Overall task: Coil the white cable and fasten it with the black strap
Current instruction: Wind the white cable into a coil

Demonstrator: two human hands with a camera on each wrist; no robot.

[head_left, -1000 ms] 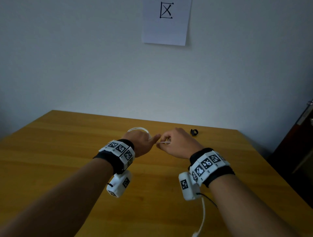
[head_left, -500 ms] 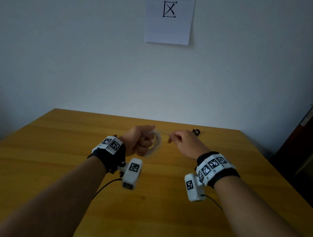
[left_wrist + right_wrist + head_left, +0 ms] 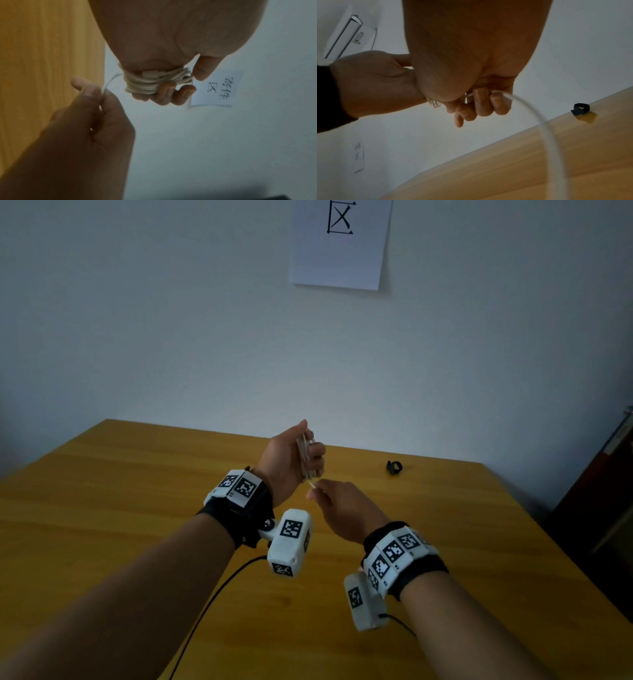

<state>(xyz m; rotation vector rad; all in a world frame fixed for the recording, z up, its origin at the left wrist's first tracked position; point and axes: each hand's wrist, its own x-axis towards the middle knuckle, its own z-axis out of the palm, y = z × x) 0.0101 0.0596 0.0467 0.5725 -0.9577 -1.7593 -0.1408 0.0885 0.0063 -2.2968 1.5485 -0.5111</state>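
My left hand (image 3: 296, 460) is raised above the table and holds the white cable (image 3: 306, 455), whose several loops (image 3: 154, 82) are wound round its fingers with a plug lying on top. Just below it, my right hand (image 3: 337, 501) pinches the loose end of the cable (image 3: 107, 86) between thumb and fingers. In the right wrist view the free length (image 3: 544, 125) curves down from that hand. The black strap (image 3: 394, 467) lies curled on the table at the back right, apart from both hands, and shows too in the right wrist view (image 3: 580, 108).
The wooden table (image 3: 137, 508) ends at a pale wall, where a paper sheet (image 3: 339, 244) hangs. Dark furniture (image 3: 603, 508) stands off the table's right edge. A black wire (image 3: 212, 597) trails from the left wrist camera across the near table.
My left hand has lifted and turned upright with the coil on it. My right hand has moved down and left, under the left hand, still pinching the cable end.
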